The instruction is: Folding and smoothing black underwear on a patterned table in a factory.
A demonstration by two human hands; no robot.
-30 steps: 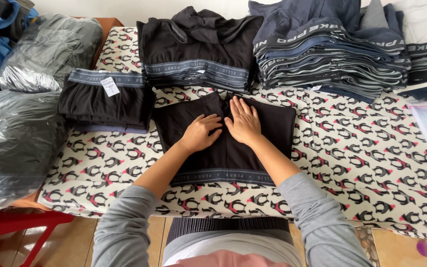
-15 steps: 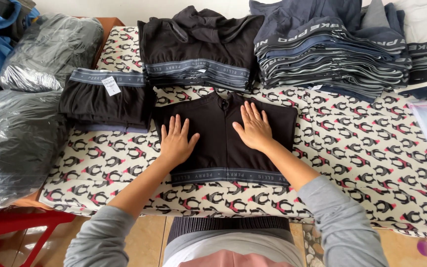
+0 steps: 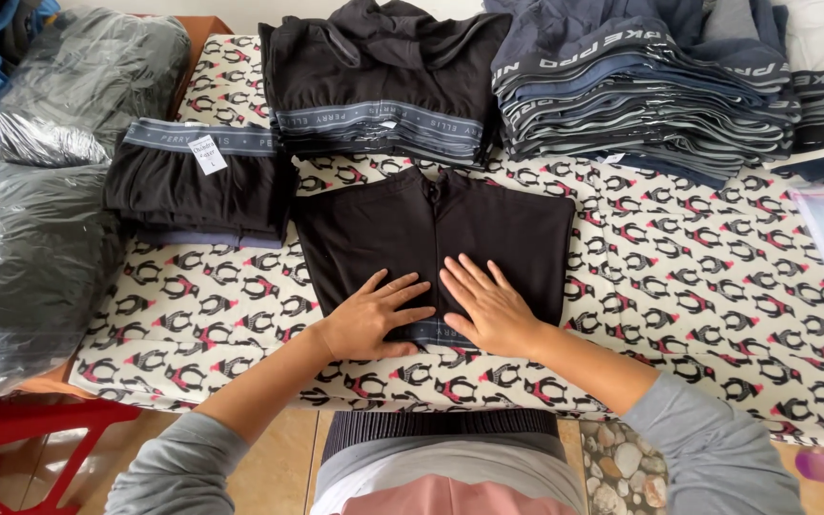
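Observation:
A pair of black boxer briefs [image 3: 431, 238] lies flat on the patterned table cover [image 3: 698, 277], waistband toward me. My left hand [image 3: 371, 318] presses flat, fingers apart, on its near edge left of centre. Beside it, my right hand [image 3: 488, 307] lies flat on the near waistband, fingers spread. The two hands almost touch at the garment's middle. Neither hand grips anything.
A folded stack of black briefs with a paper tag [image 3: 197, 186] sits to the left. A loose black pile [image 3: 383, 76] and a tall stack of blue and grey briefs [image 3: 641, 86] lie behind. Plastic-wrapped bundles [image 3: 30, 257] crowd the left edge. A red stool [image 3: 30, 429] stands below.
Both hands slid from the garment's outer sides down and inward, and now lie together on its near waistband edge.

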